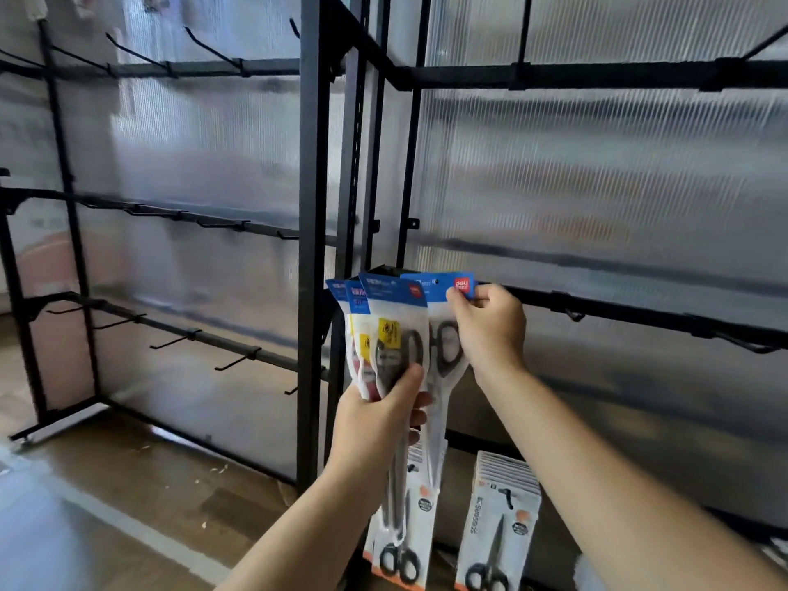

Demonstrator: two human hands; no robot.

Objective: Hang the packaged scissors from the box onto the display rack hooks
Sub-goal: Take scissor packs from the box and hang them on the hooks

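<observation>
The left hand [375,415] was closed around a fan of three scissor packs [383,330], gripping them at mid-length, thumb across the front, blue header cards uppermost. The right hand [490,326] pinched the top right corner of a fourth pack [439,292] between thumb and fingertips, holding its blue header against the rail [639,311] of the black rack [313,249]. That pack hung down just right of the fan, its lower part passing behind the left fingers. Whether its hole was on a hook could not be told. Empty hooks [573,314] stood further right along the same rail. Below the rail, white packs [496,526] hung in two rows on a lower level. No box was visible. Left of the rack upright, further rails carried bare hooks.
</observation>
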